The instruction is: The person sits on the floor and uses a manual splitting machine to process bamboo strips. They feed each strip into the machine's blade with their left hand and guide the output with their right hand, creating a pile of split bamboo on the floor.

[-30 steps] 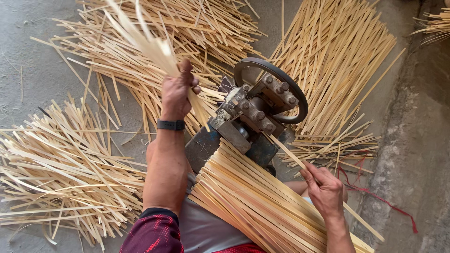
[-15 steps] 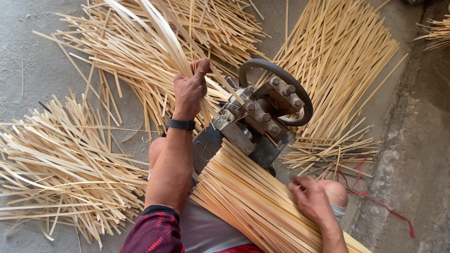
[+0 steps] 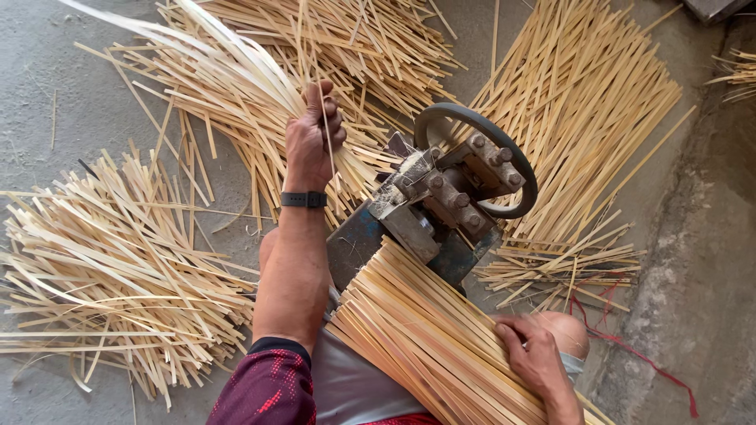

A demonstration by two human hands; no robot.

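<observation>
My left hand [image 3: 313, 138], a black band on its wrist, is raised and shut on a bunch of thin pale bamboo strips [image 3: 206, 43] that sweep up and left, blurred. Just right of it stands a small metal splitting machine [image 3: 441, 206] with a dark ring wheel and bolts. A thick bundle of bamboo slats [image 3: 425, 334] lies across my lap, one end against the machine. My right hand [image 3: 538, 356] rests at the bundle's right edge, fingers curled on the slats beside my bare knee.
Piles of bamboo strips cover the grey concrete floor: one heap at left [image 3: 110, 267], one behind the machine [image 3: 331, 47], a fanned pile at right [image 3: 583, 118]. A red cord [image 3: 630, 350] lies by a rough concrete ledge [image 3: 701, 260] on the right.
My left hand has swung the strip bunch leftward and stays raised. My right hand has dropped from holding a single strip near the machine onto the lap bundle.
</observation>
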